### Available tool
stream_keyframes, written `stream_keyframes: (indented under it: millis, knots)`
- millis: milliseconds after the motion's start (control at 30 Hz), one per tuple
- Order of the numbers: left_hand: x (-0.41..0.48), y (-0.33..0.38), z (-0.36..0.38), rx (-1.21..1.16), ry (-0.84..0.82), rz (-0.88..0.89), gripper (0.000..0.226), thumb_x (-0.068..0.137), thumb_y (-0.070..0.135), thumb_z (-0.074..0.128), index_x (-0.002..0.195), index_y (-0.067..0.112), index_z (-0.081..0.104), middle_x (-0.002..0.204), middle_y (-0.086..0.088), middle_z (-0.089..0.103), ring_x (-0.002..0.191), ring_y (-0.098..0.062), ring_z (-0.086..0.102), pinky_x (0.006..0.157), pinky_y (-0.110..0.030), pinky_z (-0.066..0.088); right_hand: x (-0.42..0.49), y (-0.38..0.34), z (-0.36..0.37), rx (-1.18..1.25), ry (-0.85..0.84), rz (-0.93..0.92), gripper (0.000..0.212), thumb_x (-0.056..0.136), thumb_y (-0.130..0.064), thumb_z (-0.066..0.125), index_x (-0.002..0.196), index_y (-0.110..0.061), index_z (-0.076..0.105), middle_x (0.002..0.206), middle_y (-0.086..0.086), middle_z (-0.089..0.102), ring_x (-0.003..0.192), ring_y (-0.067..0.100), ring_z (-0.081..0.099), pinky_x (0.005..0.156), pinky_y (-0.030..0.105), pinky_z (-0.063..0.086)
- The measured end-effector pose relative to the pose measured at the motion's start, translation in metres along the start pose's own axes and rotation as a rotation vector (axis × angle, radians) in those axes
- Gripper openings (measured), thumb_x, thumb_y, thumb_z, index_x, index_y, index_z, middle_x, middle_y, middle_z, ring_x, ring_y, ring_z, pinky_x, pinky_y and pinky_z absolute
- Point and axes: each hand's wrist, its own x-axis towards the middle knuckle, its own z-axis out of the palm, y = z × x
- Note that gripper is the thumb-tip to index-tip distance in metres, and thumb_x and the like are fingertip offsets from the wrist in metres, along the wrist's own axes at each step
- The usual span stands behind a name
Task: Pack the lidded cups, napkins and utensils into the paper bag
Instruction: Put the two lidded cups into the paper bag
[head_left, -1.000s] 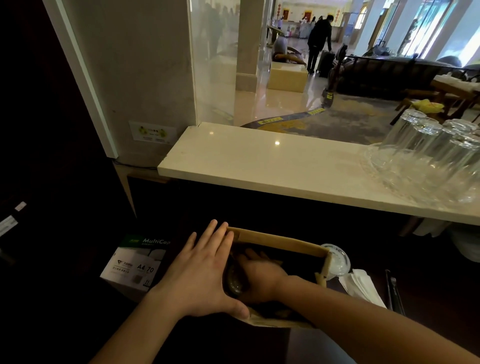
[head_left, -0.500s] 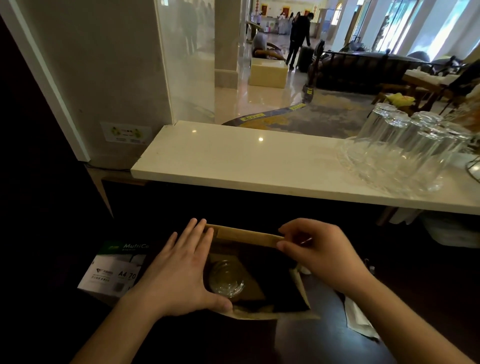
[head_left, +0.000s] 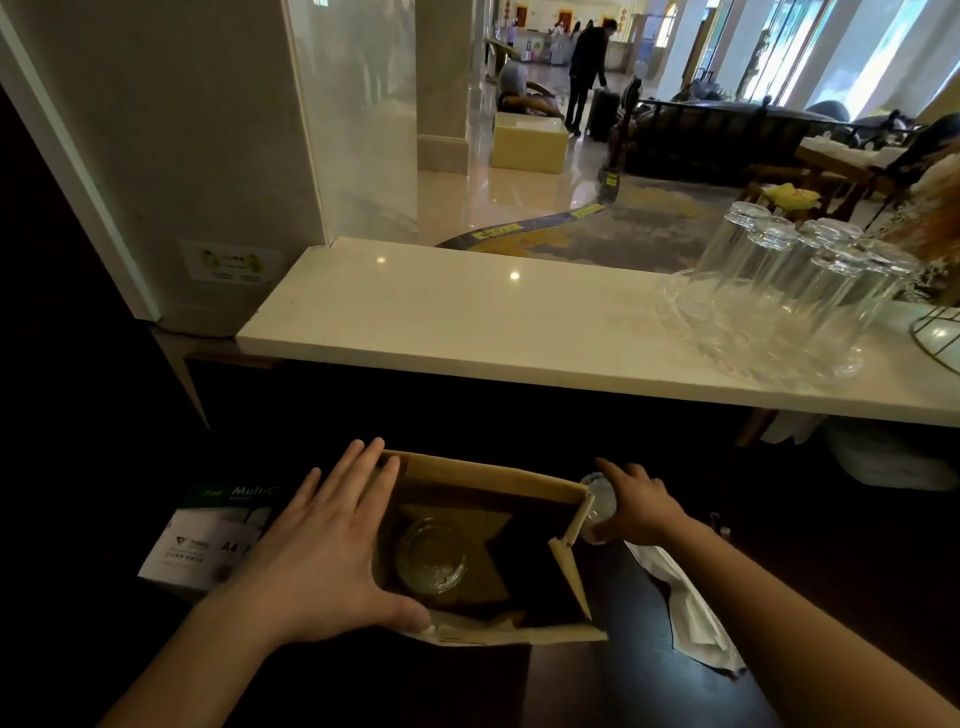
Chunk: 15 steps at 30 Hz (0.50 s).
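An open brown paper bag (head_left: 569, 577) stands on the dark lower counter. One clear lidded cup (head_left: 431, 558) sits inside it at the left. My left hand (head_left: 322, 545) lies flat against the bag's left side, thumb on its near rim, holding it open. My right hand (head_left: 636, 506) is outside the bag's right wall, fingers wrapped around a second lidded cup (head_left: 597, 506) that stands on the counter. White napkins (head_left: 685, 608) lie to the right of the bag. A dark utensil (head_left: 719, 525) is barely visible beyond my right forearm.
A white marble ledge (head_left: 467, 322) runs above the dark counter, with several upturned drinking glasses (head_left: 779, 291) at its right. A box of A4 paper (head_left: 208, 540) sits left of the bag. A wire basket (head_left: 940, 332) stands at the far right.
My right hand came out of the bag, leaving the first cup inside, passed over the rim and moved right to close on the second cup. My left hand stayed on the bag.
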Motion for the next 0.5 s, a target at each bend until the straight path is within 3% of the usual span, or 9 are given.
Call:
stream_keyframes:
  millis: [133,300,500]
  knots:
    - [-0.003,0.001,0.0,-0.003,-0.007,-0.015,0.142,0.034,0.109,0.033,0.132,0.043,-0.046,0.142,0.019,-0.054,0.13,-0.001,-0.049,0.114,-0.036,-0.013,0.01,0.0,0.009,0.084,-0.006,-0.018,0.111,0.061,-0.046,0.083,0.151,-0.026,0.023,0.144,0.016,0.036,0.128,0.041,0.043,0.102,0.045,0.046]
    - [-0.003,0.002,-0.001,0.0,0.005,0.001,0.143,0.034,0.11,0.033,0.133,0.043,-0.045,0.144,0.019,-0.053,0.132,-0.002,-0.046,0.115,-0.035,-0.01,0.001,0.003,0.009,0.208,0.124,-0.002,0.103,0.059,-0.045,0.083,0.147,-0.027,0.032,0.135,0.014,0.041,0.119,0.039,0.05,0.091,0.042,0.052]
    - [0.0,0.003,-0.001,0.003,0.002,0.011,0.145,0.034,0.11,0.033,0.134,0.041,-0.045,0.143,0.018,-0.053,0.133,-0.002,-0.046,0.115,-0.035,-0.01,-0.031,0.003,-0.013,0.258,0.233,-0.024,0.104,0.054,-0.044,0.083,0.146,-0.032,0.035,0.129,0.009,0.044,0.114,0.032,0.053,0.081,0.032,0.048]
